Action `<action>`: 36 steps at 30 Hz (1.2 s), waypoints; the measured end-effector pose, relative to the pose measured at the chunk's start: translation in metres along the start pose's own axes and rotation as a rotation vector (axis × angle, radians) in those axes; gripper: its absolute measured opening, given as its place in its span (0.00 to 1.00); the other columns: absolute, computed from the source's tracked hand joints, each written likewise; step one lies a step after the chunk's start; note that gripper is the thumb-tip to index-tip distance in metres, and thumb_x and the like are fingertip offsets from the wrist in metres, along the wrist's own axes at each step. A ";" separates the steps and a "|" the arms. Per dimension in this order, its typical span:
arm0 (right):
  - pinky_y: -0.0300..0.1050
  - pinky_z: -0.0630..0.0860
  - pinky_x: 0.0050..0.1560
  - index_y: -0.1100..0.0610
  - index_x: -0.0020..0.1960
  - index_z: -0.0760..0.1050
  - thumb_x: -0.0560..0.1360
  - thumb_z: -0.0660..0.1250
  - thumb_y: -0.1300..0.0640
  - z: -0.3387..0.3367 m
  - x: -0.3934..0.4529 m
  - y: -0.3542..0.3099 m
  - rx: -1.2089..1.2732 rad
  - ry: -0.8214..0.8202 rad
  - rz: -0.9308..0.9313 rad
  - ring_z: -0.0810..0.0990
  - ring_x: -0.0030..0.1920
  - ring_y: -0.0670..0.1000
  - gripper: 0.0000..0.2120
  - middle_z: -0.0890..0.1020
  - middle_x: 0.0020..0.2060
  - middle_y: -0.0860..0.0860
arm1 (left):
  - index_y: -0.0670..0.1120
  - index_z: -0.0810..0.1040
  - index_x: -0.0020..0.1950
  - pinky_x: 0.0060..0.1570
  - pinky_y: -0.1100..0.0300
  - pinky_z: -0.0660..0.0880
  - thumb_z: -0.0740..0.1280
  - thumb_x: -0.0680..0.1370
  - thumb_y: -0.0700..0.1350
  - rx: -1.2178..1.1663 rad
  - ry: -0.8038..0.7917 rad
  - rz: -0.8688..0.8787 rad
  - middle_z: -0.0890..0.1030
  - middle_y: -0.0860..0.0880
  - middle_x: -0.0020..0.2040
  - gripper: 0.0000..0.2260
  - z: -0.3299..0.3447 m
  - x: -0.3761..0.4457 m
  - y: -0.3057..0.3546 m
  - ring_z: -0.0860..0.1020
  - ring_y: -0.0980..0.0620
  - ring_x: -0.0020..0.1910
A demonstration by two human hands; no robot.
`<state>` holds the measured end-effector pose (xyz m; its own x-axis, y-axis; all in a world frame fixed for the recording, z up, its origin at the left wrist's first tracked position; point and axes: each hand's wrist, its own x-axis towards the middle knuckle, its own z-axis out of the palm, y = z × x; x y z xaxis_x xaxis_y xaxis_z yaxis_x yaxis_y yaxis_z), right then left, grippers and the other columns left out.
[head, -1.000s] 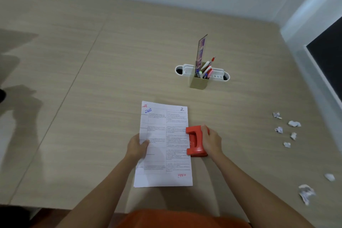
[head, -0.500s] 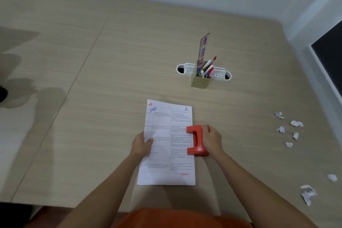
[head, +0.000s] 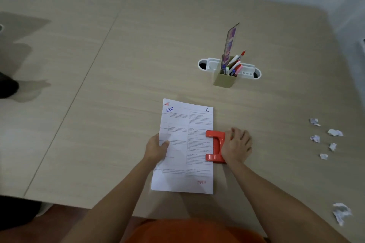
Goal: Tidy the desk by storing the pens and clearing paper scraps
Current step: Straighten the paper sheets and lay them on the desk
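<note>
Pens (head: 234,65) upright in holder (head: 225,80), left hand (head: 156,148) pinching sheet (head: 185,144), right hand (head: 236,147) pressing punch (head: 215,147)

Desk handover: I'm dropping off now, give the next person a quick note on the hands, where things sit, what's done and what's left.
Left hand grips the left edge of the printed sheet, thumb on top.
Right hand lies palm-down on the red hole punch, which sits over the sheet's right edge.
Pens stand in the tan pen cup, in front of the white organizer; no loose pens in view.
Paper scraps lie uncollected on the desk at the right, one larger crumpled scrap nearer the front edge.
Left: gather the scraps; sheet and punch are also out.
</note>
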<state>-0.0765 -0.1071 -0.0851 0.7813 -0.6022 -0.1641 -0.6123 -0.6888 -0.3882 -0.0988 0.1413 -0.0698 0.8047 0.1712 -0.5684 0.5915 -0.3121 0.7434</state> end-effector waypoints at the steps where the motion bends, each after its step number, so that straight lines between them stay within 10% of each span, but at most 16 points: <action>1: 0.59 0.58 0.70 0.50 0.66 0.71 0.79 0.54 0.45 0.003 0.002 0.003 -0.013 0.001 -0.002 0.59 0.73 0.59 0.19 0.63 0.73 0.57 | 0.42 0.78 0.63 0.55 0.45 0.80 0.63 0.78 0.40 0.004 0.003 -0.003 0.83 0.43 0.57 0.14 0.000 0.000 0.000 0.82 0.42 0.54; 18: 0.58 0.61 0.70 0.55 0.71 0.64 0.79 0.54 0.50 -0.035 -0.019 -0.032 0.035 -0.073 -0.072 0.64 0.71 0.59 0.22 0.71 0.70 0.57 | 0.40 0.79 0.62 0.59 0.51 0.77 0.65 0.77 0.38 0.050 0.059 0.033 0.83 0.41 0.58 0.14 -0.002 -0.003 0.003 0.81 0.41 0.57; 22: 0.56 0.54 0.74 0.58 0.73 0.62 0.79 0.57 0.51 -0.043 -0.033 -0.045 -0.018 -0.040 -0.443 0.55 0.76 0.59 0.24 0.63 0.75 0.56 | 0.38 0.79 0.61 0.55 0.53 0.76 0.66 0.77 0.37 -0.013 0.135 0.082 0.83 0.39 0.57 0.13 -0.034 0.004 0.007 0.81 0.42 0.54; 26: 0.44 0.68 0.65 0.60 0.73 0.61 0.78 0.61 0.51 -0.041 -0.057 -0.070 0.199 -0.485 -0.515 0.71 0.67 0.52 0.27 0.73 0.67 0.54 | 0.35 0.79 0.59 0.58 0.46 0.78 0.67 0.77 0.35 -0.135 0.175 0.119 0.83 0.37 0.56 0.12 -0.084 0.022 0.019 0.82 0.40 0.54; 29: 0.44 0.74 0.46 0.68 0.60 0.75 0.77 0.63 0.58 -0.030 -0.066 -0.089 0.320 -0.797 -0.247 0.81 0.48 0.51 0.16 0.83 0.52 0.56 | 0.33 0.78 0.60 0.59 0.38 0.76 0.66 0.77 0.34 -0.211 0.180 0.131 0.82 0.34 0.57 0.12 -0.109 0.037 0.031 0.81 0.36 0.56; 36: 0.36 0.73 0.35 0.56 0.34 0.77 0.76 0.63 0.62 -0.011 -0.050 -0.126 0.331 -0.672 -0.134 0.78 0.38 0.50 0.12 0.82 0.35 0.50 | 0.32 0.79 0.58 0.56 0.44 0.78 0.65 0.75 0.33 -0.234 0.172 0.041 0.82 0.35 0.54 0.12 -0.122 0.063 0.040 0.82 0.40 0.50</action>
<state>-0.0400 0.0055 -0.0182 0.8165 -0.0735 -0.5727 -0.5220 -0.5178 -0.6778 -0.0188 0.2537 -0.0330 0.8128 0.3255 -0.4831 0.5380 -0.1016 0.8368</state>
